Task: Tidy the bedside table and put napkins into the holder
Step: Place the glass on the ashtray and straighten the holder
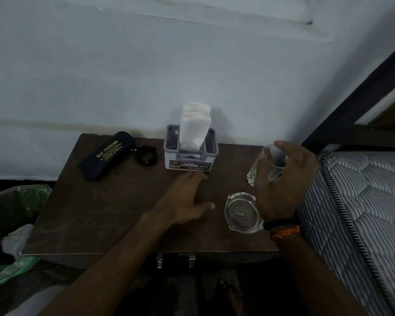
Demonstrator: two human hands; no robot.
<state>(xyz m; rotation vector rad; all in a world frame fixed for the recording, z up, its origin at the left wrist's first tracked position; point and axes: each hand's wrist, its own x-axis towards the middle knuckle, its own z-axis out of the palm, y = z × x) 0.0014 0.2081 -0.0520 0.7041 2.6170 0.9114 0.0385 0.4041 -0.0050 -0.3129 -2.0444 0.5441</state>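
A grey napkin holder (191, 160) stands at the back middle of the dark wooden bedside table (96, 208). White napkins (194, 126) stick up out of it. My left hand (185, 197) lies flat and open on the tabletop, fingertips just in front of the holder. My right hand (287, 179) grips a clear drinking glass (266, 165), tilted, at the table's right side. A clear glass ashtray (242, 213) sits in front of that hand.
A black spectacle case (107, 155) with gold lettering and a black coiled cord (146, 155) lie at the back left. A bin with a green liner (12, 224) stands left of the table. A striped mattress (363, 213) borders the right side. The wall rises directly behind.
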